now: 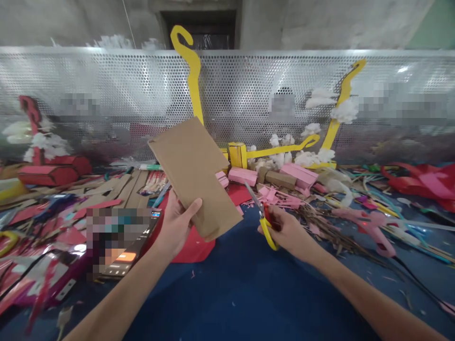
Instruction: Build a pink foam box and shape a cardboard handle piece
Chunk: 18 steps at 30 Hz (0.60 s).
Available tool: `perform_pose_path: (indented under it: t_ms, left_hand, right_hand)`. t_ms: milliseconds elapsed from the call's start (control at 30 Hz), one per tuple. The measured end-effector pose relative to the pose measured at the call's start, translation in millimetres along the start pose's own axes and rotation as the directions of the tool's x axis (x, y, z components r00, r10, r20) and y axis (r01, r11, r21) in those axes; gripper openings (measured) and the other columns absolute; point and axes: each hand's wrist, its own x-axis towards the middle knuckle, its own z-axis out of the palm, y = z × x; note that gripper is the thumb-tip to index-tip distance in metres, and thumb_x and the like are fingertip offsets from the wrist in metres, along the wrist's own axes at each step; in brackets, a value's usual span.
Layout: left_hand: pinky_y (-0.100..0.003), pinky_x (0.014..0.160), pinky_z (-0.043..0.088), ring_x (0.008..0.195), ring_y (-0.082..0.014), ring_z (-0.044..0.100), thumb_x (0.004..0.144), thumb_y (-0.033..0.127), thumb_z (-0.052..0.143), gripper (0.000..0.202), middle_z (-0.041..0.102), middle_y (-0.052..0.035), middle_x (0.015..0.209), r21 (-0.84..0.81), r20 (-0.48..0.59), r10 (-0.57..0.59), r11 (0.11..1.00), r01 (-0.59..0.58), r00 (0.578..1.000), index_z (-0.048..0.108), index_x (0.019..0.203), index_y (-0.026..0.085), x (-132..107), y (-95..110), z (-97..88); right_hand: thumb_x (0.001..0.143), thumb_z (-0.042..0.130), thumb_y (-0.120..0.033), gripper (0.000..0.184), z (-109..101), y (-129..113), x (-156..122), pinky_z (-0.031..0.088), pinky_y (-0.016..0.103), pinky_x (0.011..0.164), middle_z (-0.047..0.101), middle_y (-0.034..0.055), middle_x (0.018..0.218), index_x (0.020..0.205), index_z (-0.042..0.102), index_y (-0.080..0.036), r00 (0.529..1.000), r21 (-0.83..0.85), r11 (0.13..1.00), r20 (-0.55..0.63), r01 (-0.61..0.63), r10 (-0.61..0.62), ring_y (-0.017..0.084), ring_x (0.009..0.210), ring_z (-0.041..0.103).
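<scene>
My left hand (pixel 179 215) is closed on a flat piece of brown cardboard (pixel 195 170), thumb on its near face. The sheet is held up and tilted, with a notch cut into its right side. In my right hand (pixel 286 229) is a pair of scissors (pixel 265 222) with yellow and red handles. Their blades point up and to the left, apart from the cardboard. Under the cardboard, on the blue tabletop (pixel 227 303), lies red paper (pixel 197 246). Pink wrapped cardboard pieces (pixel 242 175) and pink scraps lie just beyond the scissors.
A pink glue gun (pixel 369 222) with a black cord lies at right, near brown strips. At left are a phone (pixel 131 246), red paper and cardboard strips. Tall yellow hook-shaped cutouts (pixel 194 80) stand before a perforated metal panel (pixel 249 80). Red ribbon (pixel 423 182) lies far right.
</scene>
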Motion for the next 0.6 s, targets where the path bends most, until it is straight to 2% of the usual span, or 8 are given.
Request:
perform_pose_path:
  t_ms: [67,133,200,267,433,600]
  left_hand:
    - [-0.046,0.106,0.054,0.132,-0.0300,0.057,0.082,0.033,0.079,0.062,0.061,-0.0052,0.140,0.009,-0.022,0.029,1.000,-0.029,0.999,0.047,0.135,0.033,-0.5,1.8,1.1]
    - [-0.047,0.110,0.052,0.133,-0.0296,0.056,0.081,0.032,0.079,0.060,0.063,-0.0048,0.138,0.007,-0.040,0.043,0.999,-0.043,0.998,0.049,0.134,0.033,-0.8,3.1,1.7]
    - [-0.047,0.111,0.051,0.133,-0.0300,0.057,0.080,0.032,0.080,0.059,0.064,-0.0048,0.136,-0.002,-0.055,0.040,0.999,-0.040,0.998,0.052,0.132,0.033,-0.9,3.8,2.1]
    - [-0.047,0.111,0.051,0.132,-0.0309,0.057,0.079,0.032,0.081,0.060,0.064,-0.0051,0.136,-0.020,-0.067,0.030,0.999,-0.032,0.997,0.053,0.132,0.033,-1.2,4.3,2.6]
    - [-0.048,0.111,0.052,0.133,-0.0312,0.057,0.080,0.033,0.081,0.061,0.065,-0.0050,0.136,-0.028,-0.050,0.031,0.999,-0.033,0.998,0.053,0.134,0.032,-3.8,5.1,4.1]
    - [-0.045,0.108,0.055,0.130,-0.0298,0.060,0.083,0.031,0.079,0.054,0.067,-0.0038,0.134,-0.031,-0.014,0.040,0.999,-0.040,0.999,0.056,0.132,0.034,-6.0,2.8,2.6]
  right_hand:
    - [0.077,0.076,-0.042,0.039,1.8,-0.9,-4.0,0.054,0.039,0.080,0.062,0.0032,0.093,0.100,0.053,-0.021,0.999,-0.199,0.980,-0.043,-0.032,0.024,0.023,0.085,0.063]
    - [0.071,0.081,-0.046,0.054,3.3,-2.3,-7.2,0.051,0.044,0.087,0.062,0.0087,0.108,0.109,0.053,-0.020,0.995,-0.383,0.923,-0.100,-0.031,-0.008,0.029,0.098,0.061]
    - [0.071,0.082,-0.049,0.062,4.0,-3.6,-9.2,0.049,0.048,0.093,0.058,0.0129,0.119,0.117,0.051,-0.020,0.990,-0.470,0.883,-0.127,-0.005,-0.062,0.033,0.110,0.058]
    - [0.075,0.079,-0.049,0.060,4.1,-5.6,-10.5,0.048,0.047,0.094,0.056,0.0134,0.122,0.120,0.050,-0.021,0.987,-0.492,0.870,-0.126,0.026,-0.100,0.034,0.112,0.057]
    - [0.086,0.065,-0.033,0.033,4.3,-11.5,-12.8,0.049,0.043,0.092,0.058,0.0099,0.116,0.114,0.052,-0.024,0.981,-0.498,0.860,-0.081,0.111,-0.174,0.029,0.107,0.059]
    - [0.084,0.067,-0.038,0.039,5.1,-10.7,-12.9,0.052,0.041,0.084,0.063,0.0095,0.109,0.117,0.054,-0.022,0.985,-0.526,0.847,-0.086,0.081,-0.147,0.028,0.097,0.063]
